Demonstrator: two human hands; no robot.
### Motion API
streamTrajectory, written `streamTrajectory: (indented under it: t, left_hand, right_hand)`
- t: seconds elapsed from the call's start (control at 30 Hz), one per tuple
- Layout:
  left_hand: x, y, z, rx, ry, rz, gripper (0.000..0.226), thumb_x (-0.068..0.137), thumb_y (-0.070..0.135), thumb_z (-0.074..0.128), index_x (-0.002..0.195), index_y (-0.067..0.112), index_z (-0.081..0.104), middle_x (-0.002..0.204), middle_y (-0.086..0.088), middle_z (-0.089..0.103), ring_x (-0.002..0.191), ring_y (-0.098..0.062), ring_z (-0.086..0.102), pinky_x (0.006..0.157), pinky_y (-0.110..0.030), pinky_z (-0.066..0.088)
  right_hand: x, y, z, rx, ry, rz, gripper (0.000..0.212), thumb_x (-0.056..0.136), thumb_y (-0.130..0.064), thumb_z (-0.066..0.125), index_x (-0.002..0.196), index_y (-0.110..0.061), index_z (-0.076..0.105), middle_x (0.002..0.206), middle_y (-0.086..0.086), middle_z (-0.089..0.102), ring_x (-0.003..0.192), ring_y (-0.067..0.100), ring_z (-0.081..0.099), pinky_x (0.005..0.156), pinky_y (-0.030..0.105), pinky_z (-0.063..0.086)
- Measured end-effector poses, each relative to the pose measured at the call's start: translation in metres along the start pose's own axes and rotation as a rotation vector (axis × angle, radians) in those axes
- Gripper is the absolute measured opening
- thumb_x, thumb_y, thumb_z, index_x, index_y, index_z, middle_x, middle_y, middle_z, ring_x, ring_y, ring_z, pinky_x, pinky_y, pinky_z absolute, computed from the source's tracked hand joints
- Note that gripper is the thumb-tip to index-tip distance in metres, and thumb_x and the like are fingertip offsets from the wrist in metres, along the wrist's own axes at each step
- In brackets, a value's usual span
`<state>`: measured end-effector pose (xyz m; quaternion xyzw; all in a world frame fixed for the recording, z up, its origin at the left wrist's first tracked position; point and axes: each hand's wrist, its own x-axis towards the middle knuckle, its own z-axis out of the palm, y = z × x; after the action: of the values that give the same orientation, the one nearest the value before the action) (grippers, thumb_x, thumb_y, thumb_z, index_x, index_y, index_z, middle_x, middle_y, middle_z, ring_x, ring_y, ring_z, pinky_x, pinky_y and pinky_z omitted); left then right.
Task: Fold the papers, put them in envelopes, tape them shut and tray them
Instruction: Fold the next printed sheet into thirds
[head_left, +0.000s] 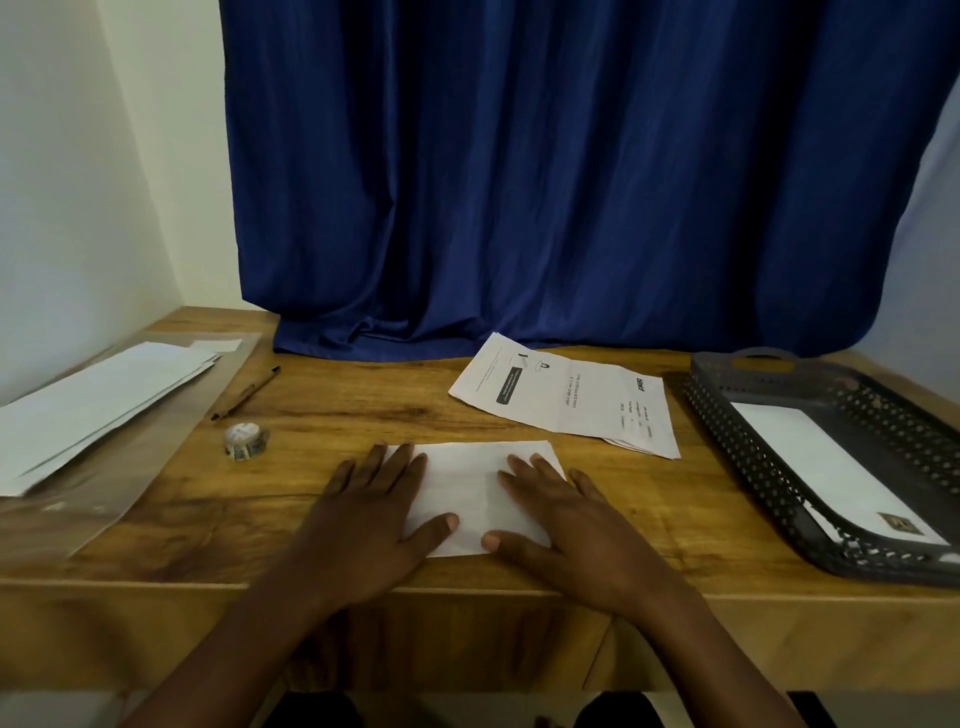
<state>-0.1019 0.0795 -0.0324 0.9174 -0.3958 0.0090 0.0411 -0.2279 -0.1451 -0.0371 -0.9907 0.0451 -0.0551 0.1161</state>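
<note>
A folded white paper (467, 483) lies flat near the table's front edge. My left hand (369, 514) presses on its left part with straight, spread fingers. My right hand (566, 525) presses on its right part the same way. Printed sheets (566, 397) lie just behind it to the right. A stack of white envelopes (98, 405) sits at the far left on a clear plastic sleeve. A roll of patterned tape (245, 440) stands left of my left hand. A dark perforated tray (737, 431) at the right holds a sealed white envelope (831, 467).
A brown pen (244, 394) lies between the envelope stack and the tape roll. A blue curtain (545, 182) hangs behind the wooden table (363, 395) and drapes onto its back edge. White walls stand at the left and far right.
</note>
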Motion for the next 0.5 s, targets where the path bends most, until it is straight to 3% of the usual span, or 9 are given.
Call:
streamTrajectory:
  t: [0.07,0.17,0.27,0.33,0.37,0.43,0.5]
  left_hand:
    - [-0.005,0.002,-0.002,-0.055,0.054,0.03,0.094,0.084,0.082,0.004,0.162,0.03,-0.006,0.169,0.01,-0.012,0.155,-0.011,-0.015,0.126,-0.041,-0.008]
    - [-0.02,0.003,-0.002,-0.143,0.148,0.129,0.088,0.087,0.086,0.011,0.161,0.039,0.006,0.164,0.02,-0.001,0.15,0.001,-0.008,0.123,-0.032,-0.012]
    - [-0.036,0.0,0.001,-0.096,0.079,0.235,0.094,0.075,0.099,0.013,0.156,0.054,0.008,0.16,0.035,-0.01,0.147,0.01,-0.017,0.119,-0.025,-0.017]
    - [-0.044,-0.004,0.004,-0.063,0.073,0.286,0.087,0.076,0.097,0.022,0.153,0.06,0.006,0.158,0.039,-0.015,0.146,0.01,-0.021,0.117,-0.023,-0.021]
    - [-0.047,-0.007,0.004,-0.076,0.108,0.312,0.079,0.081,0.092,0.029,0.152,0.061,0.012,0.16,0.038,-0.01,0.149,0.008,-0.015,0.12,-0.024,-0.016]
    - [-0.054,-0.011,0.005,-0.19,0.207,0.364,0.061,0.089,0.077,0.046,0.146,0.057,0.038,0.161,0.031,0.018,0.151,0.0,0.015,0.125,-0.029,0.011]
    - [-0.058,-0.013,0.004,-0.391,0.26,0.373,0.049,0.088,0.068,0.059,0.134,0.052,0.058,0.147,0.031,0.044,0.142,0.001,0.036,0.12,-0.028,0.029]
  right_hand:
    - [-0.011,0.0,0.0,-0.025,-0.027,-0.005,0.098,0.077,-0.098,0.017,0.158,-0.045,0.003,0.163,-0.028,-0.011,0.146,-0.007,-0.018,0.125,0.04,-0.007]
    - [-0.024,-0.003,0.0,-0.054,-0.029,-0.014,0.105,0.071,-0.102,0.019,0.156,-0.048,-0.01,0.151,-0.037,-0.03,0.13,-0.019,-0.04,0.116,0.031,-0.02]
    - [-0.034,-0.005,0.001,-0.094,-0.019,-0.021,0.113,0.064,-0.105,0.023,0.156,-0.048,-0.01,0.157,-0.032,-0.024,0.141,-0.009,-0.03,0.118,0.032,-0.017]
    - [-0.041,-0.005,0.001,-0.098,0.005,-0.034,0.111,0.066,-0.103,0.029,0.157,-0.05,-0.005,0.159,-0.032,-0.017,0.146,-0.006,-0.019,0.119,0.031,-0.013]
    - [-0.045,-0.004,0.0,-0.09,0.029,-0.049,0.105,0.07,-0.099,0.035,0.156,-0.051,0.0,0.159,-0.035,-0.012,0.147,-0.007,-0.015,0.121,0.031,-0.01]
    - [-0.052,-0.002,-0.003,-0.053,0.073,-0.089,0.09,0.075,-0.088,0.046,0.154,-0.055,0.018,0.158,-0.041,0.001,0.148,-0.011,-0.005,0.124,0.029,-0.002]
    - [-0.056,0.0,-0.008,0.08,0.102,-0.115,0.073,0.076,-0.082,0.056,0.143,-0.056,0.043,0.152,-0.045,0.024,0.147,-0.016,0.009,0.123,0.026,0.006]
